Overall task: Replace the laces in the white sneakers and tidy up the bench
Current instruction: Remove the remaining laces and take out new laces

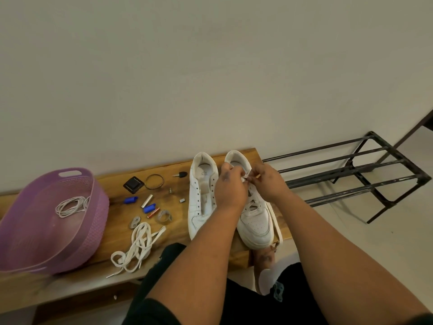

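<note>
Both forearms are stretched over the table (117,207); a lace end (245,180) above the right sneaker (256,221) is pinched in the left grip (230,184) and right grip (267,181)

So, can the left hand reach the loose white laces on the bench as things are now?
Probably yes. The loose white laces lie uncovered on the bench, left of the sneakers, and nothing stands over them. But the left hand is pinching the lace at the right sneaker, so it must let go first.

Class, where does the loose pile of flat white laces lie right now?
In the head view, the flat laces lie on the bench's front edge, left of the sneakers, between them and the purple basket.
</note>
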